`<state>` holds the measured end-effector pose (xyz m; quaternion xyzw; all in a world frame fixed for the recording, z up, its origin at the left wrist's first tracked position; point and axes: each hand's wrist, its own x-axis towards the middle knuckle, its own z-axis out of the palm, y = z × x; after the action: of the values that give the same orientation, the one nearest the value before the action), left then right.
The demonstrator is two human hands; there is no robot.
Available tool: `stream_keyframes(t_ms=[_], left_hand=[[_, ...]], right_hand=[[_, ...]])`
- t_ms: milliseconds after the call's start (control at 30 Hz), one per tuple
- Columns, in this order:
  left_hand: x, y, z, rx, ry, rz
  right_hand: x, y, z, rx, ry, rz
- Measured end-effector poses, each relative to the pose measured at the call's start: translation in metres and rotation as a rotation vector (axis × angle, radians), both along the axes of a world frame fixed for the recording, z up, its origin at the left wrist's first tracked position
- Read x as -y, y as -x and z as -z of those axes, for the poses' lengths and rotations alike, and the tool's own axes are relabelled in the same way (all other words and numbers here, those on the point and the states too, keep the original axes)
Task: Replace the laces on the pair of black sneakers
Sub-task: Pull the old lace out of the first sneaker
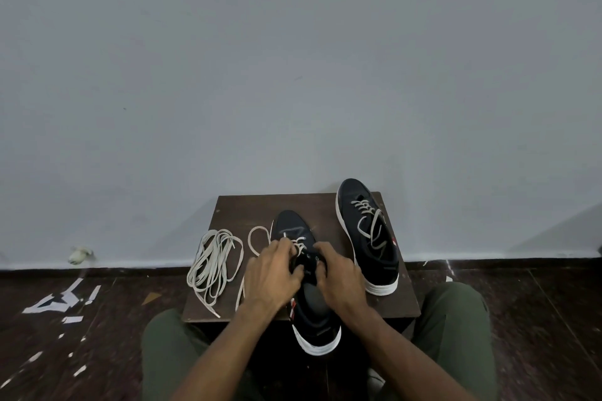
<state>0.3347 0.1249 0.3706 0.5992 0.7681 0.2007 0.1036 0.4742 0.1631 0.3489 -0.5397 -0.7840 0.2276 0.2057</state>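
Near sneaker (309,299): black, white-soled, set at lower centre of the frame on a small dark wooden table (234,212), heel overhanging the near edge. It is worked at the eyelets by both hands. Left hand (272,265): fingers curled, apparently pinching the pale lace (298,246). Right hand (335,270): fingers curled round the eyelet flap.

Second sneaker (366,231): right of centre, loosely laced (lace slack across the tongue).

Spare laces (213,259): a loose pale bundle, left on the table.

Step judged in hand: lacing or unlacing at the lower eyelets; which one cannot be told. The next move would call for the lace tip to be drawn cleanly through one eyelet.
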Motion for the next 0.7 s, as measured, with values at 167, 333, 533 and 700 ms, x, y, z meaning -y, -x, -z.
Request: stream_keyframes(t_ms=[167,333,533,700], left_hand=[[0.006,0.001,0.006,0.181,0.033,-0.302],[0.009,-0.007,0.013,0.221,0.051,-0.302],[0.006,0.004,0.014,0.353,0.115,-0.325],[0.005,0.005,0.021,0.416,0.105,-0.346]], right_hand=[[-0.011,0.001,-0.008,0.170,-0.022,-0.168],[-0.023,0.019,-0.020,0.429,-0.100,-0.357],[-0.035,0.034,-0.028,0.373,-0.096,-0.292],[-0.045,0.012,-0.021,-0.123,0.361,0.230]])
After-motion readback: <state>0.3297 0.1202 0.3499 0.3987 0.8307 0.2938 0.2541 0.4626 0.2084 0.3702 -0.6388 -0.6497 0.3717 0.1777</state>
